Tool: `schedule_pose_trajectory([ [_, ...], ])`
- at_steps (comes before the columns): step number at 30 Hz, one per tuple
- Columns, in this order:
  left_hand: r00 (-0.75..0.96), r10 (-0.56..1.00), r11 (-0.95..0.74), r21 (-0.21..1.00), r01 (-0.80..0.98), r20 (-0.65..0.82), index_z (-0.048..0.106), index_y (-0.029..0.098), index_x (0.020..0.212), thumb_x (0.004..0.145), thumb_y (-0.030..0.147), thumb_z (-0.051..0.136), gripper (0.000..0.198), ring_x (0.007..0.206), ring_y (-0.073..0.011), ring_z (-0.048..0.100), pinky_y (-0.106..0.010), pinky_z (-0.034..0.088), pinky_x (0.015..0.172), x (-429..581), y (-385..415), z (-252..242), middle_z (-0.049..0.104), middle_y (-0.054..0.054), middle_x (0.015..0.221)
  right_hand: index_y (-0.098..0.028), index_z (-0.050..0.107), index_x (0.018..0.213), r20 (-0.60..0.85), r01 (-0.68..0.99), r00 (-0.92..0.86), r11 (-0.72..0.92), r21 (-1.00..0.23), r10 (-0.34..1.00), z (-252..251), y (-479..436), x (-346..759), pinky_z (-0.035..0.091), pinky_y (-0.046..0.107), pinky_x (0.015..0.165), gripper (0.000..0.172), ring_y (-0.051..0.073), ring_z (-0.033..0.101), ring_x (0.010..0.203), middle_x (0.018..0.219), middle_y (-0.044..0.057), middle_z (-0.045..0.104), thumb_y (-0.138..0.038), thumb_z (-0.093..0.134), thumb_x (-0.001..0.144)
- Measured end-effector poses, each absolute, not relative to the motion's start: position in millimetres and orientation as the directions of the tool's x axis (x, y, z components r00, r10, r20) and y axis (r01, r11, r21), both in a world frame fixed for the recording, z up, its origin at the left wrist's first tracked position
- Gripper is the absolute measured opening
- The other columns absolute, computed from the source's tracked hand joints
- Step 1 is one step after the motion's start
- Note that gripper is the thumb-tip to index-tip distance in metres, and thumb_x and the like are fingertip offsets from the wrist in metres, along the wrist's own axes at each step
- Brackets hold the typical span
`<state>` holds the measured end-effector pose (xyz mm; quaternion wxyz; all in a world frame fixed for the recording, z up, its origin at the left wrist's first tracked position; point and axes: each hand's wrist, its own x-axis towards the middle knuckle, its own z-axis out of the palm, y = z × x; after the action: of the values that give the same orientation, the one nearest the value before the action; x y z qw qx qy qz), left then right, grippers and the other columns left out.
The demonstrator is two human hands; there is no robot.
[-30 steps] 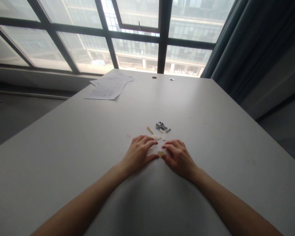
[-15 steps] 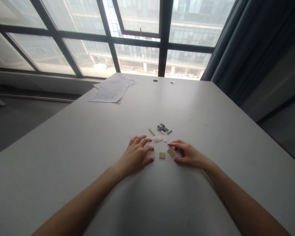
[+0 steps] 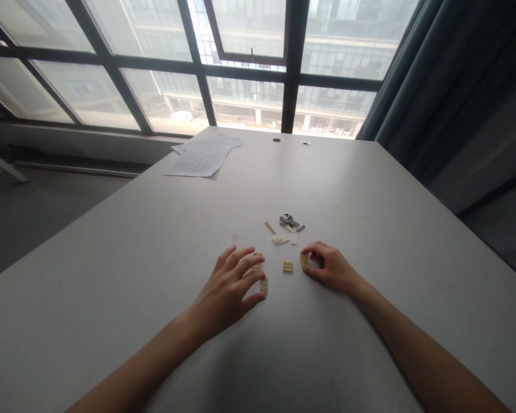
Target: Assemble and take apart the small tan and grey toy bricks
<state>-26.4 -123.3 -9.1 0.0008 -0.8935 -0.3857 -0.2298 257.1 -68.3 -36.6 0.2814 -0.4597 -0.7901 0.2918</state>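
My left hand (image 3: 227, 289) has a small white toy brick plate (image 3: 264, 286) between thumb and index finger, near the tabletop. Its other fingers are spread, partly covering a tan studded plate (image 3: 257, 266). My right hand (image 3: 329, 267) pinches another tan plate (image 3: 304, 261) between thumb and fingertips. Between the hands lies a squarish tan plate (image 3: 288, 267), studs up, touched by neither hand.
Beyond the hands sit a pile of grey and black brick pieces (image 3: 289, 221), a narrow tan strip (image 3: 270, 228) and several cream pieces (image 3: 279, 240). Printed papers (image 3: 202, 158) lie at the white table's (image 3: 155, 246) far left, before the window. A dark curtain (image 3: 395, 86) hangs right.
My left hand has moved nearer me with the white plate, uncovering part of a tan plate. My right fingers have closed on the tan plate at their tips and turned it more upright.
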Motion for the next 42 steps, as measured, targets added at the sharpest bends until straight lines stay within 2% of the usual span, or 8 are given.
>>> schedule_pose_trajectory([
  [6, 0.61, 0.699, -0.702, 0.193, 0.686, 0.373, 0.066, 0.024, 0.096, 0.084, 0.032, 0.063, 0.015, 0.118, -0.0249, 0.05, -0.047, 0.025, 0.109, -35, -143, -19, 0.064, -0.005, 0.116, -0.02, 0.066, 0.101, 0.194, 0.597, -0.374, 0.396, -0.698, 0.907, -40, -72, 255, 0.045, 0.026, 0.064, 0.027, 0.013, 0.053, 0.066, 0.086, 0.002, 0.061, -0.025, 0.067, 0.075],
  [14, 0.615, 0.697, -0.703, 0.183, 0.687, 0.368, 0.065, 0.022, 0.099, 0.088, 0.031, 0.057, 0.016, 0.106, -0.0221, 0.054, -0.045, 0.03, 0.105, -35, -144, -25, 0.066, -0.005, 0.105, -0.021, 0.064, 0.105, 0.207, 0.587, -0.387, 0.413, -0.696, 0.899, -30, -80, 252, 0.046, 0.024, 0.06, 0.027, 0.015, 0.058, 0.073, 0.09, 0.004, 0.062, -0.026, 0.064, 0.079],
  [20, 0.649, 0.661, -0.741, 0.193, 0.643, 0.376, 0.06, 0.021, 0.111, 0.088, 0.032, 0.058, 0.026, 0.105, -0.0231, 0.054, -0.045, 0.031, 0.103, -37, -145, -25, 0.065, -0.007, 0.11, -0.021, 0.06, 0.108, 0.266, 0.531, -0.581, 0.606, -0.593, 0.769, -14, -115, 233, 0.049, 0.031, 0.075, 0.025, 0.017, 0.06, 0.079, 0.099, 0.006, 0.066, -0.024, 0.063, 0.083],
  [26, 0.711, 0.612, -0.789, 0.208, 0.578, 0.347, 0.062, 0.021, 0.098, 0.093, 0.018, 0.048, 0.015, 0.092, -0.0175, 0.057, -0.035, 0.041, 0.09, -33, -146, -26, 0.066, -0.004, 0.096, -0.02, 0.058, 0.106, 0.313, 0.545, -0.657, 0.719, -0.431, 0.686, -32, -137, 211, 0.048, 0.037, 0.083, 0.021, 0.023, 0.06, 0.091, 0.102, 0.008, 0.068, -0.023, 0.059, 0.085],
  [33, 0.792, 0.485, -0.851, -0.006, 0.525, 0.37, 0.057, 0.013, 0.107, 0.096, 0.014, 0.039, 0.022, 0.087, -0.019, 0.058, -0.035, 0.046, 0.084, -33, -146, -24, 0.065, -0.01, 0.096, -0.019, 0.056, 0.11, 0.302, 0.582, -0.629, 0.692, -0.427, 0.716, -38, -142, 204, 0.048, 0.038, 0.086, 0.025, 0.024, 0.057, 0.097, 0.106, 0.009, 0.064, -0.019, 0.057, 0.085],
  [37, 0.797, 0.48, -0.833, -0.094, 0.545, 0.367, 0.058, 0.011, 0.103, 0.094, 0.012, 0.039, 0.021, 0.078, -0.0195, 0.058, -0.035, 0.048, 0.078, -31, -143, -24, 0.064, -0.01, 0.088, -0.02, 0.056, 0.111, 0.337, 0.575, -0.611, 0.694, -0.433, 0.717, -40, -143, 205, 0.049, 0.039, 0.087, 0.026, 0.024, 0.057, 0.097, 0.108, 0.009, 0.063, -0.018, 0.057, 0.085],
  [40, 0.746, 0.543, -0.805, -0.015, 0.593, 0.385, 0.06, 0.013, 0.096, 0.093, 0.011, 0.04, 0.02, 0.072, -0.0188, 0.058, -0.034, 0.049, 0.073, -28, -143, -21, 0.064, -0.007, 0.082, -0.022, 0.056, 0.112, 0.381, 0.558, -0.586, 0.697, -0.451, 0.715, -41, -144, 206, 0.05, 0.04, 0.086, 0.028, 0.024, 0.059, 0.097, 0.108, 0.009, 0.063, -0.018, 0.058, 0.085],
  [42, 0.645, 0.633, -0.762, 0.195, 0.618, 0.428, 0.06, 0.016, 0.093, 0.091, 0.009, 0.039, 0.022, 0.075, -0.0182, 0.059, -0.031, 0.049, 0.073, -22, -146, -17, 0.066, -0.006, 0.083, -0.022, 0.055, 0.115, 0.445, 0.534, -0.542, 0.701, -0.472, 0.713, -42, -145, 207, 0.052, 0.04, 0.084, 0.03, 0.024, 0.06, 0.096, 0.108, 0.009, 0.064, -0.019, 0.059, 0.085],
])
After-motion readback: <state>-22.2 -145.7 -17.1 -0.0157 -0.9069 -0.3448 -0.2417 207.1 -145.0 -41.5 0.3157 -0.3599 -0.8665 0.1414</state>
